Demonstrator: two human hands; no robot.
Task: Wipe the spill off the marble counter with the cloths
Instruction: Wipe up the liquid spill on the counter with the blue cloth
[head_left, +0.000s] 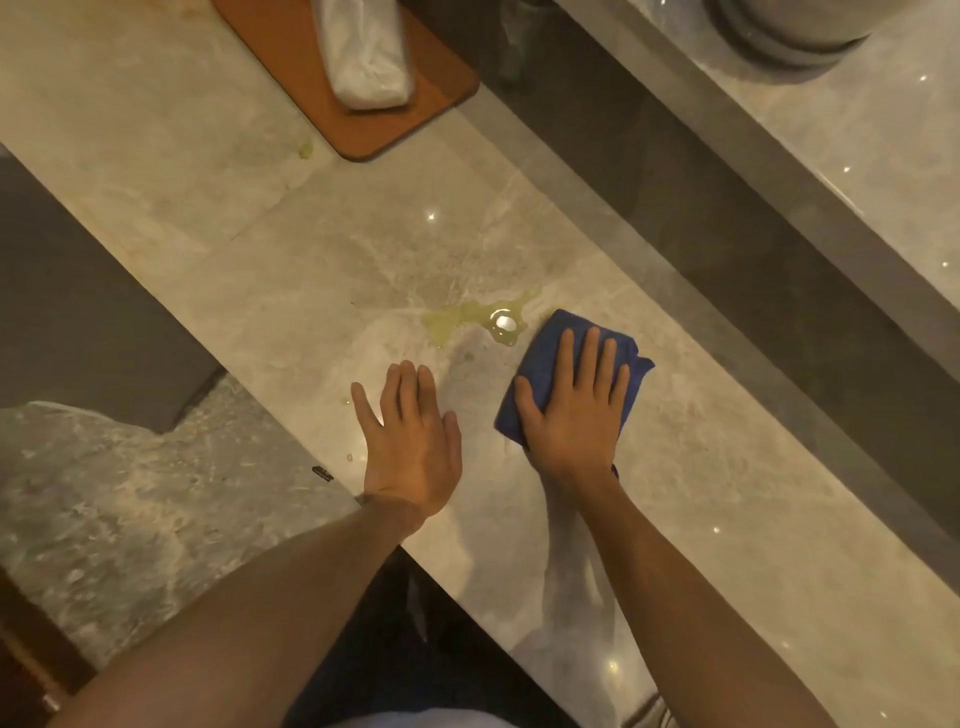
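Note:
A yellowish spill (470, 318) lies in a thin puddle on the beige marble counter (270, 249), with a few small drops nearer the front edge. A folded blue cloth (545, 348) lies flat just right of the puddle, its far corner touching the puddle's edge. My right hand (574, 410) presses flat on top of the cloth, fingers spread. My left hand (410, 441) rests flat on the bare counter to the left of the cloth, below the puddle, holding nothing.
An orange-brown board (363, 124) with a white wrapped bundle (363, 57) on it sits at the counter's far end. A dark raised ledge (701, 218) runs along the right, with a round grey base (784, 36) on the upper shelf. The counter's front edge drops to the floor at left.

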